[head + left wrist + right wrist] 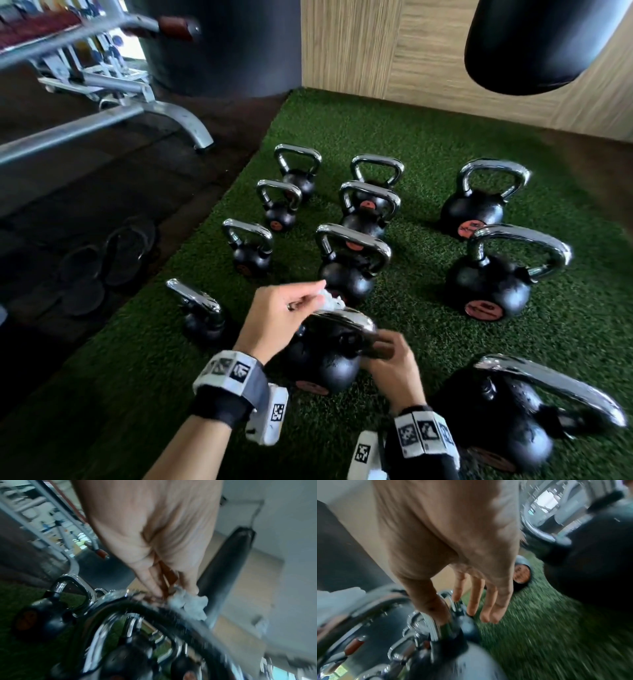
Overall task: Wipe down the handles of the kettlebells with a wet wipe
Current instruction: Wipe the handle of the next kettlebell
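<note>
green turf mat [428,144] — kettlebells [474,202] standing on it | dark floor [102,192] — sandals [102,263]

Kettlebells [352,263] stand close together in the middle of the frame, with only thin strips of green grass mat [411,137] between them. At the top of the mat and at the lower left there is bare grass. A black punching bag [534,44] hangs at the upper right. A metal bench frame [164,113] blocks the upper left.

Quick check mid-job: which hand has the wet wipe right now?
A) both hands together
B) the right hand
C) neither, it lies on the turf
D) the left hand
D: the left hand pinches the crumpled wet wipe against the near kettlebell's handle, while the right hand steadies that handle's other end.
</note>
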Action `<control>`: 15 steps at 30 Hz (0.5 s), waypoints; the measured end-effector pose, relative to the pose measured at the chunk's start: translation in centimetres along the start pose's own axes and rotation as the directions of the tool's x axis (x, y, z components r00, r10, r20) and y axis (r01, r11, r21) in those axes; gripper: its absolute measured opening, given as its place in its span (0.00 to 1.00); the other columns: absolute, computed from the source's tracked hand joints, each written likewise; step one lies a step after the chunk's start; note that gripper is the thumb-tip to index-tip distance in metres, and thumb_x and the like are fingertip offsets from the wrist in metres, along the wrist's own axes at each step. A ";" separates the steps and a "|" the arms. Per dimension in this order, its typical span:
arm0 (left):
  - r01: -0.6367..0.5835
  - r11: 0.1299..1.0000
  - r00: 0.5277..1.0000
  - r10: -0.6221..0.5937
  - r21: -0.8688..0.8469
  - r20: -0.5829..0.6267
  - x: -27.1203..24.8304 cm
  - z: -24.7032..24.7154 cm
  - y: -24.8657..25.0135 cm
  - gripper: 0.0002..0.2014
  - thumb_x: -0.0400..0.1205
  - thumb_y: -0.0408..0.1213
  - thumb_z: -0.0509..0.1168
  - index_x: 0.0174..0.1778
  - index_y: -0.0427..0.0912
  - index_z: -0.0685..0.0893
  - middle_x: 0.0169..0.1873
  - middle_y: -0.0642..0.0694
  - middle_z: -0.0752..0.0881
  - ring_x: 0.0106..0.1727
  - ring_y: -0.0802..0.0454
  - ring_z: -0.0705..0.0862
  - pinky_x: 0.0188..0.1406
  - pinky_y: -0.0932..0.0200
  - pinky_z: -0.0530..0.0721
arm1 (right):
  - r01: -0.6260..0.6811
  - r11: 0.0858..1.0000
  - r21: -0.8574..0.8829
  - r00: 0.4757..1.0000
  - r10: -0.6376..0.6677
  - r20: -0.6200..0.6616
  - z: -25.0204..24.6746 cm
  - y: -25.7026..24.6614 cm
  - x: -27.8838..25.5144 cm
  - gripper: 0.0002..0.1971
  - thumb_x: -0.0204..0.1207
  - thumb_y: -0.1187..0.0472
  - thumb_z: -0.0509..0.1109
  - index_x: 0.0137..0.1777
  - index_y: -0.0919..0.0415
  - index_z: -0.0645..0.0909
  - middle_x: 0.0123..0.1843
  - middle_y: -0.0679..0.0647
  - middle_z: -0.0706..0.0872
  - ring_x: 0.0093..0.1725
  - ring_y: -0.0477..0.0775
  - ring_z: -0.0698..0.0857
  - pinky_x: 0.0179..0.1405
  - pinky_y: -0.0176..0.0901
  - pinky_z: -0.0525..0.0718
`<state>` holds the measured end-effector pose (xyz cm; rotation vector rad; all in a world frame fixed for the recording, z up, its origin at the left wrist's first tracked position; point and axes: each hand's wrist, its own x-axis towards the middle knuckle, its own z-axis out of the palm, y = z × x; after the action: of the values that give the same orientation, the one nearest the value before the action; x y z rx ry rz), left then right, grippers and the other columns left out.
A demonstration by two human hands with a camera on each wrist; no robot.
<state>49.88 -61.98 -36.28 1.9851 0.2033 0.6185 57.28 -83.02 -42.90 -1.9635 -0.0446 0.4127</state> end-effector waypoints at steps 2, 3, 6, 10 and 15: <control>-0.181 0.962 0.982 0.187 0.203 -0.008 -0.7 1.0 -0.3 0.13 0.79 0.33 0.78 0.59 0.44 0.94 0.58 0.56 0.92 0.61 0.67 0.89 0.67 0.59 0.86 | -0.026 0.999 0.020 0.997 0.024 0.072 2.1 1.2 0.1 0.25 0.64 0.65 0.86 0.61 0.57 0.83 0.52 0.54 0.91 0.53 0.57 0.89 0.58 0.50 0.86; -0.264 0.918 0.962 0.274 0.296 0.007 -0.9 1.4 -0.4 0.12 0.79 0.33 0.78 0.59 0.44 0.94 0.58 0.55 0.92 0.61 0.67 0.89 0.68 0.57 0.86 | -0.005 1.000 -0.017 0.999 0.006 0.047 3.0 1.5 0.1 0.23 0.65 0.59 0.86 0.59 0.55 0.84 0.51 0.52 0.91 0.52 0.55 0.89 0.57 0.48 0.85; -0.334 0.862 0.934 0.358 0.380 0.008 -1.2 1.1 -1.1 0.10 0.79 0.32 0.78 0.56 0.45 0.95 0.58 0.55 0.93 0.60 0.66 0.89 0.69 0.52 0.85 | 0.024 0.998 -0.050 0.995 -0.028 -0.097 4.3 1.9 -0.1 0.18 0.69 0.50 0.83 0.56 0.52 0.85 0.52 0.52 0.90 0.53 0.55 0.88 0.57 0.48 0.85; -0.255 0.907 0.934 0.321 0.335 -0.158 -1.8 -0.4 -2.5 0.08 0.79 0.33 0.78 0.54 0.43 0.96 0.56 0.54 0.93 0.59 0.67 0.90 0.68 0.48 0.86 | 0.057 0.995 -0.076 0.988 -0.067 -0.138 4.6 2.3 0.1 0.18 0.71 0.49 0.82 0.56 0.55 0.84 0.51 0.54 0.90 0.53 0.57 0.88 0.56 0.48 0.85; -0.263 0.896 0.919 0.346 0.358 -0.190 -2.5 0.7 -3.0 0.09 0.79 0.29 0.78 0.54 0.40 0.95 0.57 0.51 0.93 0.60 0.62 0.91 0.67 0.48 0.87 | 0.085 0.990 -0.116 0.987 -0.099 -0.125 4.4 2.9 0.7 0.23 0.71 0.46 0.82 0.61 0.57 0.83 0.54 0.53 0.89 0.56 0.57 0.88 0.59 0.47 0.84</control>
<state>48.43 -62.02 -40.01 2.2773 0.1507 1.1032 56.08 -80.20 -47.31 -2.0847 -0.0755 0.2239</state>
